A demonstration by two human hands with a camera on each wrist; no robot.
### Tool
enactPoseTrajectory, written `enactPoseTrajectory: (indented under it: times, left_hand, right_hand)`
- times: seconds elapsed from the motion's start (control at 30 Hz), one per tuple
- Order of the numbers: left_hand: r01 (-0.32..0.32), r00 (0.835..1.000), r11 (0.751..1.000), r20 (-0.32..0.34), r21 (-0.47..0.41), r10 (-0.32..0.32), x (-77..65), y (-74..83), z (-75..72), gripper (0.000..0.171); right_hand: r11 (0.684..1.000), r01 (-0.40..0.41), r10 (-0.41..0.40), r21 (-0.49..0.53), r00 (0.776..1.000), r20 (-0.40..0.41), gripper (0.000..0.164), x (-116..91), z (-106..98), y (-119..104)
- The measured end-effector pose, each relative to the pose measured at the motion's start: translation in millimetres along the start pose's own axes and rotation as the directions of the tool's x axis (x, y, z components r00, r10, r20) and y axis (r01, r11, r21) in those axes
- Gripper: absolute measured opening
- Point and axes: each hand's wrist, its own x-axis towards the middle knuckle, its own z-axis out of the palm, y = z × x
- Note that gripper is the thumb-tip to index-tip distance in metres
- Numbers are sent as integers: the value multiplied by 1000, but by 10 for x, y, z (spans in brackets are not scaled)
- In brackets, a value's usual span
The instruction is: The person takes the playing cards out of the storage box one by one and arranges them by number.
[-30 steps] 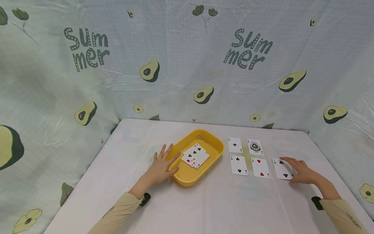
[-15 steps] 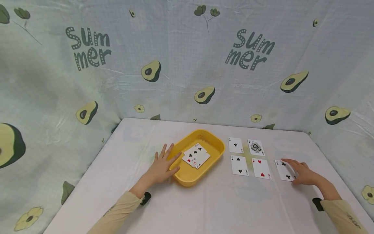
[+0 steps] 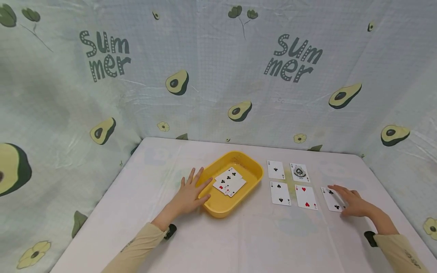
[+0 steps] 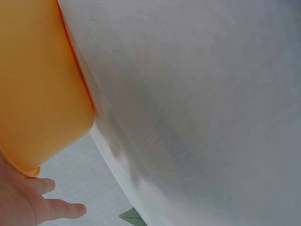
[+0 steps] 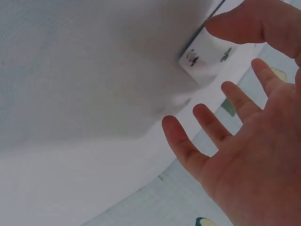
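My left hand [image 3: 187, 197] lies with fingers spread over the left rim of a yellow tray [image 3: 218, 212]. In the left wrist view the tray's outer wall [image 4: 42, 89] fills the upper left, with fingers beside its rim. Several overlapping playing cards [image 3: 229, 181] lie face up in the tray. At the right, my right hand [image 3: 356, 203] is over the right part of a two of clubs [image 3: 330, 199], hiding that side. The right wrist view shows its fingers extended and spread, with the thumb over the card [image 5: 202, 59]; finger contact is hard to tell.
Left of the two of clubs lie the two of hearts [image 3: 306, 197] and two of spades [image 3: 280, 193]. Behind them are the ace of clubs [image 3: 275, 169] and ace of spades [image 3: 299, 172]. A printed cloth [image 3: 205, 49] hangs behind the white table [image 3: 211, 246].
The two of clubs and my right hand shifted slightly right, then held almost still. My left hand stays at the tray. The head view drifted a little.
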Motion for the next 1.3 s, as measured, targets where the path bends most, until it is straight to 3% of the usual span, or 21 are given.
enactPoseTrajectory:
  times: [0.13, 0.4, 0.7, 1.03, 1.23, 1.3]
  left_hand:
    - [-1, 1000, 1000, 0, 5, 1, -1, 2, -1, 54]
    - [1, 1000, 1000, 4, 7, -1, -6, 8, 1, 54]
    - [2, 1000, 1000, 6, 4, -2, 3, 12, -16, 54]
    - [-2, 1000, 1000, 14, 13, 2, 12, 10, -9, 54]
    - [-2, 1000, 1000, 9, 6, 2, 14, 12, -9, 53]
    - [-2, 1000, 1000, 11, 2, 2, 16, 11, -10, 53]
  right_hand:
    - [998, 54, -56, -32, 996, -63, 82, 11, 20, -30]
    - [986, 159, -167, -56, 966, -197, 77, 99, 10, -200]
    - [989, 133, -142, -63, 976, -168, 75, 272, -36, -651]
    - [957, 271, -286, -105, 942, -178, 69, 462, 56, -1124]
    - [952, 289, -301, -100, 943, -140, 69, 576, 83, -1378]
    - [944, 311, -325, -108, 935, -146, 69, 616, 94, -1454]
